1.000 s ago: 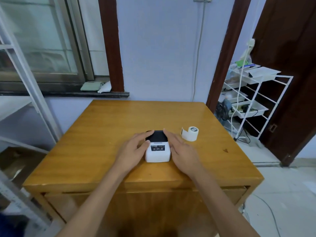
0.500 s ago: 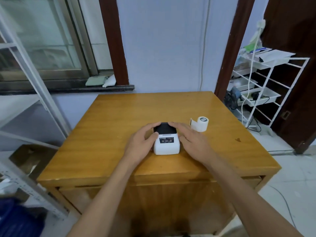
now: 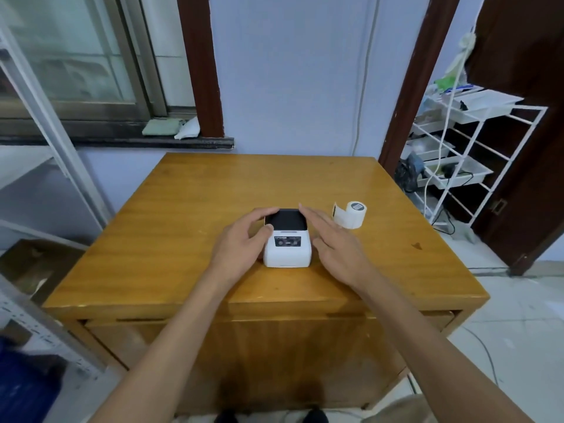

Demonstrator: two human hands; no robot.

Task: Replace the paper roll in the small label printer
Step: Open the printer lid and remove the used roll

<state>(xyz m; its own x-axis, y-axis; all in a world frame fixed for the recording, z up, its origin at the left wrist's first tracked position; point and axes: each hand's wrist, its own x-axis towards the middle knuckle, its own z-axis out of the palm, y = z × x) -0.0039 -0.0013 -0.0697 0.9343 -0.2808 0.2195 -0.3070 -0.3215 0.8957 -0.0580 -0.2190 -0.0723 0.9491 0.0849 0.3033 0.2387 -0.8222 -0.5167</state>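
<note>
A small white label printer (image 3: 287, 250) with a black lid stands near the middle of the wooden table (image 3: 189, 209), lid down. My left hand (image 3: 239, 244) grips its left side, fingers curled over the lid's left corner and thumb against the body. My right hand (image 3: 334, 244) lies along the printer's right side with fingers stretched out flat; the index tip reaches the lid's right corner and the thumb is close to the body. A white paper roll (image 3: 351, 214) with a loose tail rests on the table just beyond my right hand, apart from it.
A white wire rack (image 3: 476, 154) with trays and cables stands right of the table, beside a dark door (image 3: 531, 148). A grey metal shelf frame (image 3: 48, 129) stands at the left. A wall and window sill lie behind the table.
The view has shifted and tilted slightly. My right hand's fingers have straightened and eased off the lid toward the printer's right side. My left hand keeps its grip; printer and roll have not moved.
</note>
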